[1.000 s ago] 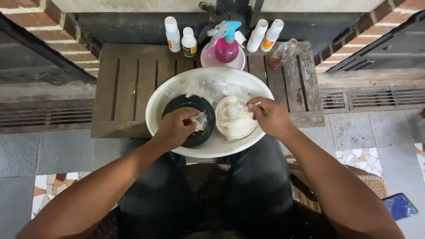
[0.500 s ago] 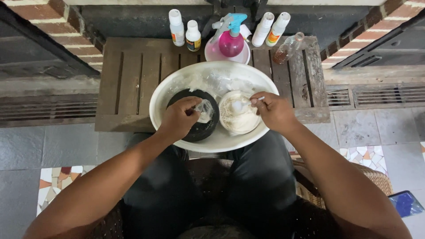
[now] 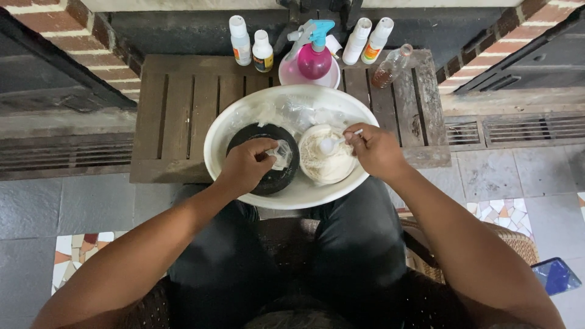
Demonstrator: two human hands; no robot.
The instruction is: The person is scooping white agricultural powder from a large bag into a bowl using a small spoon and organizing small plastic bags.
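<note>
Right hand now has the white spoon lifted over the bag of white powder, a shift from digging a second ago. Left hand stays clamped on a small clear bag over the black dish, both inside the white basin; hands apart.

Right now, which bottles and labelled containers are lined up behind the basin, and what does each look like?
Two small white bottles with coloured labels, back left.
Pink spray bottle, blue trigger, centre, in a pink bowl.
Two tall white bottles, coloured labels, right of centre.
Clear bottle with brown liquid, tilted, far right.
</note>
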